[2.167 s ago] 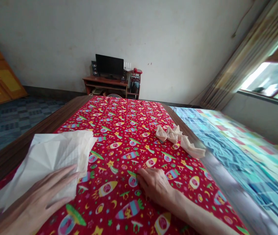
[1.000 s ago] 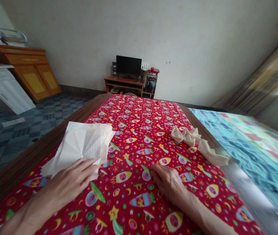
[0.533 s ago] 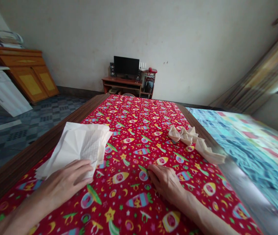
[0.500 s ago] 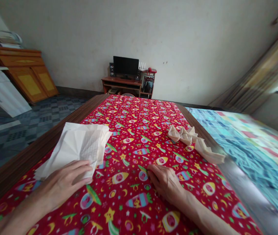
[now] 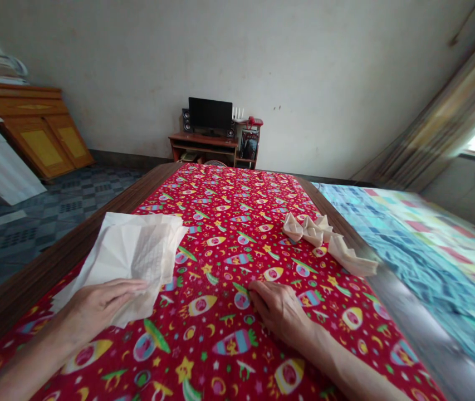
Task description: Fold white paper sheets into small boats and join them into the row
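As we look down through the head view, the step in hand seems to us to be the handling of loose paper: our left hand [image 5: 97, 301] lies over the near edge of the stack of sheets [image 5: 116, 250], on the left part of the red cloth [image 5: 220, 273]. Its fingers are stretched out close together across the top sheet, pointing toward the middle of the cloth; whether the thumb pinches a layer from beneath, we cannot tell. Our right hand [image 5: 281, 306] rests on the cloth well apart from the sheets, fingers curled inward with their tips tucked out of sight, so we cannot tell whether anything is held in it. Beyond it, toward the right edge of the cloth, stand the folded paper pieces [image 5: 314, 231], boat-like and pointed, set close together in a slanting row.

We judge that the next move calls for a fine touch, since the sheets are creased, overlap unevenly and could easily slide or come up several at once. What stands in the way is mostly our left hand itself, which covers part of their near edge.

Around us, the dark wooden table [image 5: 139, 192] borders the cloth, and blue checked bedding [image 5: 387, 239] spreads along its right side. Past the far end, a small desk [image 5: 204, 138] carries a monitor [image 5: 210, 114], with a red telephone [image 5: 255, 120] just beside it. A wooden cabinet [image 5: 39, 131] stands to the left, well out of reach.
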Demonstrator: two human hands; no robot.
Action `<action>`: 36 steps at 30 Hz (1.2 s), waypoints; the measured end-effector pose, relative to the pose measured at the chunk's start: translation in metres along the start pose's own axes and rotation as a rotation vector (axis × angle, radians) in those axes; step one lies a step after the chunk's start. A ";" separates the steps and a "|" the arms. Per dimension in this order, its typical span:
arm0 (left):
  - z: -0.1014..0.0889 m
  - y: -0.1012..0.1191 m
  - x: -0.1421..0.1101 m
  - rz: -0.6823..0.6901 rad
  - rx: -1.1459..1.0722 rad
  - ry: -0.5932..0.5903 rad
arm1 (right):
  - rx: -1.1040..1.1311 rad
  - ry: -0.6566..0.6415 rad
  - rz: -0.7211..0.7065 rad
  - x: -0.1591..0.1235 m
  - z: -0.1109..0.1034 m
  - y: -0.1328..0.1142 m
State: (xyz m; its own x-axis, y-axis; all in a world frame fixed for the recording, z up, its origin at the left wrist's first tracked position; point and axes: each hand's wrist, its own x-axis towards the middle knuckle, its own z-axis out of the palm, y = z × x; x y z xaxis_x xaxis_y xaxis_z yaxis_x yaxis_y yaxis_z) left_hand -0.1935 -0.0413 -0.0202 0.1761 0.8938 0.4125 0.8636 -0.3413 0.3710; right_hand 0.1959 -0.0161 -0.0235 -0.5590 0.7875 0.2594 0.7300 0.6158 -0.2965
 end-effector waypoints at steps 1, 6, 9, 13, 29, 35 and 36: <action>0.000 0.001 0.000 0.001 -0.026 -0.018 | 0.000 0.002 -0.003 0.000 0.000 0.000; -0.005 0.008 0.005 -0.040 0.046 0.035 | 0.004 0.010 -0.016 0.000 -0.002 -0.001; -0.011 0.014 0.012 0.008 0.133 0.162 | 0.014 0.011 -0.016 0.000 -0.003 -0.002; -0.023 0.023 0.018 0.138 0.165 0.351 | -0.011 0.030 -0.009 0.000 -0.003 -0.002; 0.043 0.158 0.049 0.799 0.193 -0.068 | -0.030 0.260 -0.183 -0.001 -0.011 -0.013; 0.055 0.171 0.053 0.758 0.069 -0.155 | -0.034 0.177 -0.264 -0.003 -0.007 -0.004; 0.052 0.170 0.054 0.719 0.035 -0.194 | 0.004 0.177 -0.271 -0.003 -0.007 -0.001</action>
State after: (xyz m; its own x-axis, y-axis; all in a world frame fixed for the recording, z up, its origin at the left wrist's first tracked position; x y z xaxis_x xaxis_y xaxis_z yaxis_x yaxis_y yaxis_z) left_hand -0.0128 -0.0362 0.0214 0.7806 0.4901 0.3880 0.5179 -0.8546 0.0374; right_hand 0.1989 -0.0193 -0.0176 -0.6553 0.5791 0.4850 0.5626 0.8027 -0.1982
